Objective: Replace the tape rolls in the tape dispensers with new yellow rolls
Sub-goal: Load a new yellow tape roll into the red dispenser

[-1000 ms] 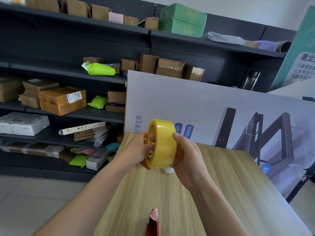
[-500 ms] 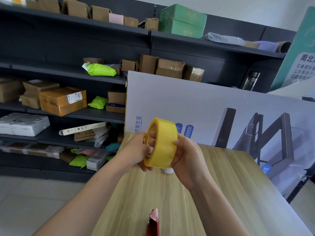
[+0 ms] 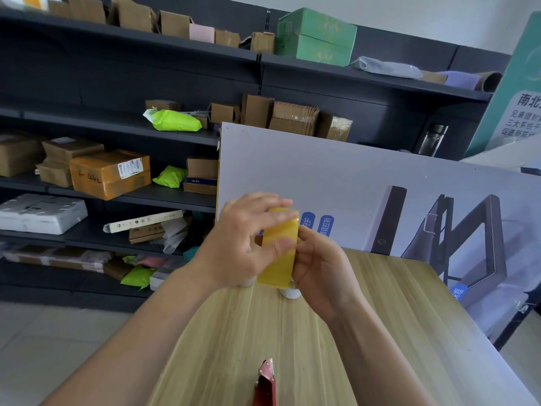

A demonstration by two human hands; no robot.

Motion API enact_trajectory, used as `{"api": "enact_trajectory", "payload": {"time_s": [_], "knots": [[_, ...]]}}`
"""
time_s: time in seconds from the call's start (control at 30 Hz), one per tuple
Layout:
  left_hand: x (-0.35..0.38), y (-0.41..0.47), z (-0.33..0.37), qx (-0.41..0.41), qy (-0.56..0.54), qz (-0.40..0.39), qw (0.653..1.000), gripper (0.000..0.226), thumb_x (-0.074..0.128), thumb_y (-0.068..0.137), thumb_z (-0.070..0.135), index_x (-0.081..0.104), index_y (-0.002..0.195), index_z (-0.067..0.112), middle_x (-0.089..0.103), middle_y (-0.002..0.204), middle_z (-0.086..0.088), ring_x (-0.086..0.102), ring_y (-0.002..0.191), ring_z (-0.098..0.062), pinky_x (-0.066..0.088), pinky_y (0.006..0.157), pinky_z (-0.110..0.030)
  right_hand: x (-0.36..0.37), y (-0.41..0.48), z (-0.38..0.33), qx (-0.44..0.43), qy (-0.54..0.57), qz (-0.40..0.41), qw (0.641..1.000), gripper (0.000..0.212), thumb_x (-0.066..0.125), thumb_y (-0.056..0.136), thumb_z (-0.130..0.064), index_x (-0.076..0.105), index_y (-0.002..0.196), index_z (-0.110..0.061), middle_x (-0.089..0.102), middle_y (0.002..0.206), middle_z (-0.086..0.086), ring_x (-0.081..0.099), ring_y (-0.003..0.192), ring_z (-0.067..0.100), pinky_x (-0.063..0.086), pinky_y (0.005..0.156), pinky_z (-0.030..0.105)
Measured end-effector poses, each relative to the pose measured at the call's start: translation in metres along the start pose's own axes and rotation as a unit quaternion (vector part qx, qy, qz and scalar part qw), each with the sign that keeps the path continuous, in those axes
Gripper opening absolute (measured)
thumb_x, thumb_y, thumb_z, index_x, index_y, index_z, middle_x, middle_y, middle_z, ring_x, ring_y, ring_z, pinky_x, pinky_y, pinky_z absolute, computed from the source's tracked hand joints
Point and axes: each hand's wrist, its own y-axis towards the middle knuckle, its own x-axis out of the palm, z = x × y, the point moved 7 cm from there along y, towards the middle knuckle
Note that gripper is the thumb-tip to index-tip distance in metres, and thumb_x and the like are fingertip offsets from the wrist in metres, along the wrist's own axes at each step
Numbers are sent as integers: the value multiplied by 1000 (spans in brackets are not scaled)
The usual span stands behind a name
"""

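Dark shelving (image 3: pixel 117 83) crowded with cartons fills the background, and a printed board (image 3: pixel 351 186) leans at the far edge of the wooden desk (image 3: pixel 395 332). Above the desk, the left hand (image 3: pixel 243 250) and right hand (image 3: pixel 322 268) hold the yellow roll (image 3: pixel 279 250) between them. It is edge-on, its core axis running hand to hand. Left fingers (image 3: pixel 263 205) and thumb wrap its band, while right fingers curl behind it. The red dispenser (image 3: pixel 266 385) lies well apart, nearer the person, between the forearms, so neither hand seems closer.
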Motion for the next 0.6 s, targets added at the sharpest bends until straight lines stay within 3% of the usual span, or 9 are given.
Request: {"api": "enact_trajectory", "payload": {"time_s": [0.07, 0.13, 0.27, 0.6], "knots": [[5, -2, 2, 12, 36, -16, 999, 42, 60, 85, 40, 66, 121, 19, 59, 131, 6, 47, 128, -13, 32, 107, -49, 0, 0, 2, 3, 8, 0, 1000, 54, 45, 72, -6, 53, 121, 14, 56, 112, 29, 52, 109, 40, 40, 99, 65], [8, -4, 2, 27, 44, -11, 999, 40, 63, 84, 35, 67, 119, 16, 61, 129, 3, 50, 125, -17, 37, 103, -51, 0, -1, 3, 0, 12, -2, 1000, 54, 45, 72, -6, 56, 122, 11, 57, 111, 26, 54, 107, 38, 48, 92, 57], [5, -10, 8, 79, 53, 56, 994, 29, 69, 80, 23, 74, 104, 7, 69, 111, -8, 60, 106, -29, 48, 89, -49, 0, -2, 5, 0, -11, 3, 1000, 56, 45, 72, -7, 51, 123, 14, 57, 111, 28, 53, 105, 38, 50, 85, 50], [10, -14, -2, 29, 25, 51, 998, 29, 67, 80, 32, 74, 95, 8, 64, 97, -1, 56, 97, -17, 50, 83, -34, -3, -2, 11, 3, -69, 23, 997, 50, 47, 68, -5, 53, 112, 15, 58, 103, 24, 58, 100, 33, 50, 82, 43]]}}
